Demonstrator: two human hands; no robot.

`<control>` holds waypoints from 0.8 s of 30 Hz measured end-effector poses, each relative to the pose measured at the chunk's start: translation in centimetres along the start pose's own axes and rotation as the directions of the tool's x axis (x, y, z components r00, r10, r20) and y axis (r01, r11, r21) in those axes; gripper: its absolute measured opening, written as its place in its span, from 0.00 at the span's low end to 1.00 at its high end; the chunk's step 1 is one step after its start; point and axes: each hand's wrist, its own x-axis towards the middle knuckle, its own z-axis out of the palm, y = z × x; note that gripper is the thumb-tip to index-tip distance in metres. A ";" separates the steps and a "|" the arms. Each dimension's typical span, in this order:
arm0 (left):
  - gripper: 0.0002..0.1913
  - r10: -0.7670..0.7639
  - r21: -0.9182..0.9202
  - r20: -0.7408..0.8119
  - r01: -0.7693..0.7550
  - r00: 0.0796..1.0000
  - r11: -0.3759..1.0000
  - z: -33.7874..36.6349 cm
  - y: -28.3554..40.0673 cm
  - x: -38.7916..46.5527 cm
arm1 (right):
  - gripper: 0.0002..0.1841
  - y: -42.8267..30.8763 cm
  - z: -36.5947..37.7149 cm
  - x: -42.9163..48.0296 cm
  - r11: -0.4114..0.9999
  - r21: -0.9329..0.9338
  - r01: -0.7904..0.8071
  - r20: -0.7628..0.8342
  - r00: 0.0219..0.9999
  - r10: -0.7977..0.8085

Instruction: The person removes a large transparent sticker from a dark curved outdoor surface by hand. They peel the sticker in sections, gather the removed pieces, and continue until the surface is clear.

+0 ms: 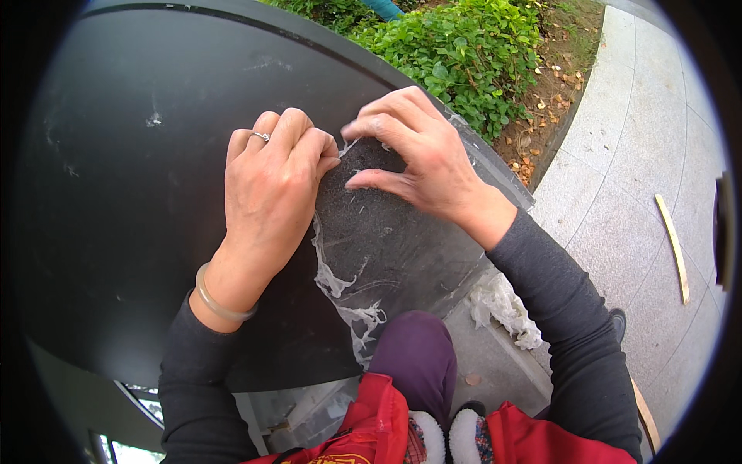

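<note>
A large curved black panel (145, 203) lies before me, its right part dull grey and scuffed. Along the border between the two parts runs a torn strip of thin whitish film (333, 281). My left hand (272, 168), with a ring and a pale bangle, pinches the film's upper end between thumb and forefinger. Just right of it, my right hand (414, 145) is held over the grey part, thumb and fingers apart, with a wisp of film by its forefinger tip. Whether that wisp sticks to the finger I cannot tell.
Crumpled whitish film (501, 307) lies on the ground beside the panel's lower right edge. Green shrubs (458, 64) grow behind the panel. A thin wooden strip (672, 249) rests on the stone paving at right. My purple-clad knee (414, 354) is close to the panel's near edge.
</note>
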 end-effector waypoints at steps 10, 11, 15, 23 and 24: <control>0.12 -0.032 -0.126 0.007 0.033 0.999 0.991 -0.7 0.6 -0.4 | 0.10 0.3 1.3 -0.1 0.987 -0.035 0.157 -0.010 0.988 -0.157; 0.12 -0.028 -0.138 -0.008 0.027 1.000 0.990 -1.0 0.4 -0.3 | 0.10 0.2 1.1 -0.2 0.989 0.000 0.148 0.001 0.989 -0.148; 0.13 -0.031 -0.016 -0.100 0.029 0.994 0.999 -1.5 -0.1 0.2 | 0.10 -0.2 0.1 -0.5 0.992 0.096 0.079 0.068 0.994 -0.086; 0.10 0.069 0.040 -0.034 -0.068 0.997 0.997 0.0 -0.7 -0.1 | 0.15 -0.9 -0.9 -0.9 0.993 0.111 -0.038 0.000 0.999 0.038; 0.10 0.051 0.028 -0.032 -0.050 0.998 0.998 0.0 -0.6 -0.4 | 0.16 -1.0 -0.4 -0.8 0.995 0.088 -0.050 -0.040 0.998 0.054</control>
